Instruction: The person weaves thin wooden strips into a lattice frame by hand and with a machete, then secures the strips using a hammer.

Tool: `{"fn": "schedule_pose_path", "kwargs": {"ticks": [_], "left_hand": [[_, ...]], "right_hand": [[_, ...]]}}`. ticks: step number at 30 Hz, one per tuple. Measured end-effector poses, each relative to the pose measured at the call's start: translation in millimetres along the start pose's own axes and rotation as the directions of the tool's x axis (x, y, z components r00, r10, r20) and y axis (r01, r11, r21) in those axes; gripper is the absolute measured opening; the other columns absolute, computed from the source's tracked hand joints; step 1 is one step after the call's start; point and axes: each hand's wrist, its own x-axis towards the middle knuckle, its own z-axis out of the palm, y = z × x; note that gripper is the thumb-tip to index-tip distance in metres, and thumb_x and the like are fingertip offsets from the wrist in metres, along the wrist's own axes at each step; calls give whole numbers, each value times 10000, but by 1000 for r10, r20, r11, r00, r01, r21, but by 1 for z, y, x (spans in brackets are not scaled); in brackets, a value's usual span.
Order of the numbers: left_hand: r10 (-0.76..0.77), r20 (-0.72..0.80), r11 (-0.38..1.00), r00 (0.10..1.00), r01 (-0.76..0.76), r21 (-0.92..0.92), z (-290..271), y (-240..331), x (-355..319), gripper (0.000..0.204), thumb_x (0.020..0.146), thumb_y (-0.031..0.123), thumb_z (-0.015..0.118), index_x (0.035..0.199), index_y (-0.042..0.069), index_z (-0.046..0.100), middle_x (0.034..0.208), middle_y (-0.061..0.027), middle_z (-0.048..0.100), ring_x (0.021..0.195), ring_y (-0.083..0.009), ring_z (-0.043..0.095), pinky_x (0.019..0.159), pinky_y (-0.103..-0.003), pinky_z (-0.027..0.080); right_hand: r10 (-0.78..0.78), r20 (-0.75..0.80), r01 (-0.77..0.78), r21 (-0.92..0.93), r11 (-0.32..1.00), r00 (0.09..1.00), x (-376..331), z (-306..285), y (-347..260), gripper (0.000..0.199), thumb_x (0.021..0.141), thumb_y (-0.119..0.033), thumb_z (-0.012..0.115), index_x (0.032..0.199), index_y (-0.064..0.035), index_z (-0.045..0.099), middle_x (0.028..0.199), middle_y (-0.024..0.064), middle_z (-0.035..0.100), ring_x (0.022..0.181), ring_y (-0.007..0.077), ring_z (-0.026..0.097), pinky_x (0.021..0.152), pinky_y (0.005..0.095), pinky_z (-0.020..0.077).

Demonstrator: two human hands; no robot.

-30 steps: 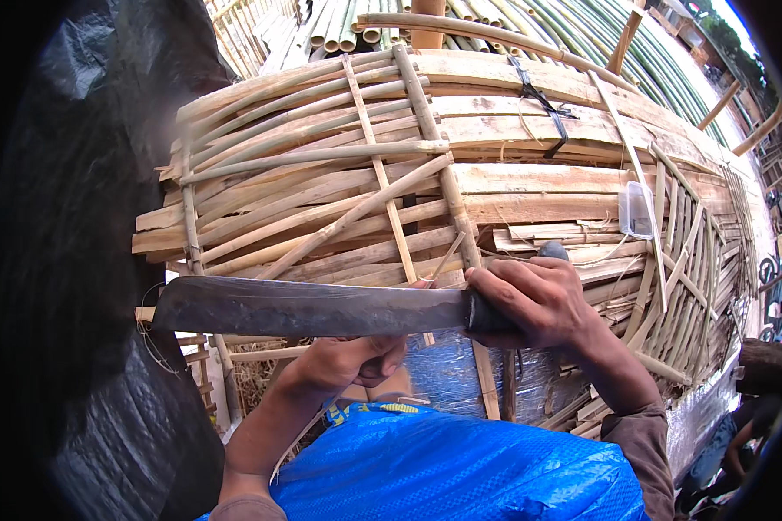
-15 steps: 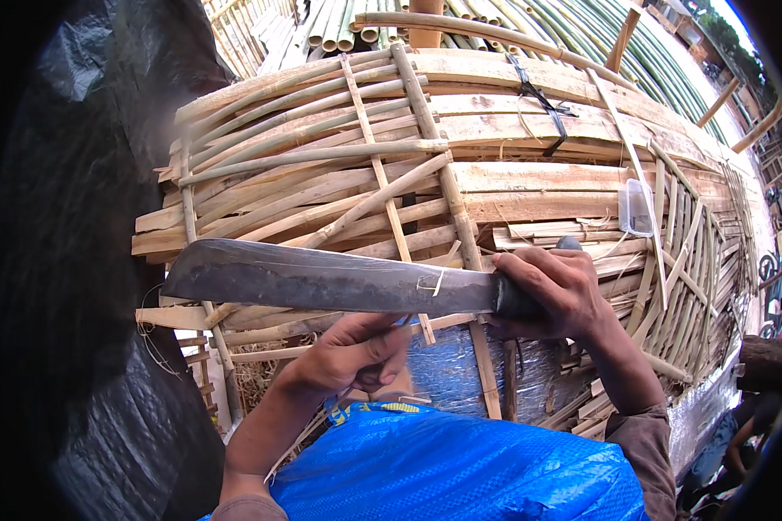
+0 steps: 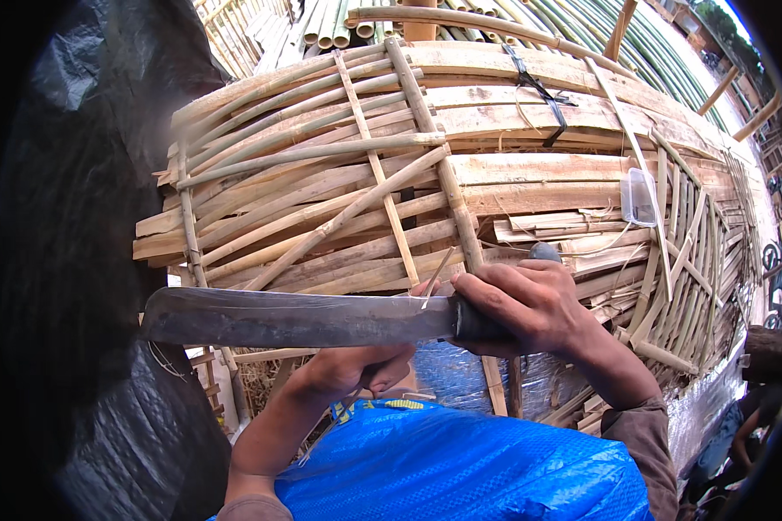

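Bamboo frame [image 3: 513,174] rises behind the machete [image 3: 295,319] clenched in right hand [image 3: 530,304], hiding left hand's [image 3: 356,369] grip.

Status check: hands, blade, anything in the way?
Right hand gripping the big knife, blade level. Left hand under the blade, pinching a thin bamboo sliver. Bamboo stack close behind; blue tarp below.

Your right hand [image 3: 530,304] sits right of centre in the frame, fingers curled into a closed grip, knuckles turned up toward the camera — its forearm runs down to the lower right, a brown sleeve at the wrist. Your left hand [image 3: 352,372] lies just below centre, fingers bent inward and partly hidden; its bare forearm slants down to the bottom edge, left of middle.
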Motion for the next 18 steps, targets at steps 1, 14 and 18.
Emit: {"fn": "schedule_pose_path", "kwargs": {"ticks": [1, 14, 18], "left_hand": [[-7, -18, 1000, 1000, 7, -6, 0, 1, -2, 596, 998, 97, 507, 1551, 85, 284, 699, -32, 512, 438, -88, 394, 451, -240, 344], [-108, 146, 994, 983, 112, -20, 4, 0, -5, 655, 1043, 142, 444, 1596, 144, 93, 540, 6, 416, 417, -76, 391, 444, -235, 367], [-113, 111, 990, 987, 121, -71, 2, -3, -6, 808, 950, 31, 469, 1602, 175, 14, 746, -80, 577, 370, -83, 415, 379, -236, 369]], "right_hand": [[-3, 1, 3, -15, 1000, 1000, 0, -2, 1, 604, 734, -411, 816, 1210, -90, 630, 908, 32, 638, 614, 182, 667, 524, 301, 535], [-14, -20, 14, 20, 1000, 1000, -9, -7, 4, 637, 720, -413, 823, 1233, -97, 617, 888, 29, 630, 606, 186, 666, 497, 292, 519], [-25, 4, 24, 42, 999, 1000, -7, -2, -3, 648, 727, -429, 801, 1259, -114, 604, 898, 18, 629, 564, 169, 639, 478, 285, 500]]}}
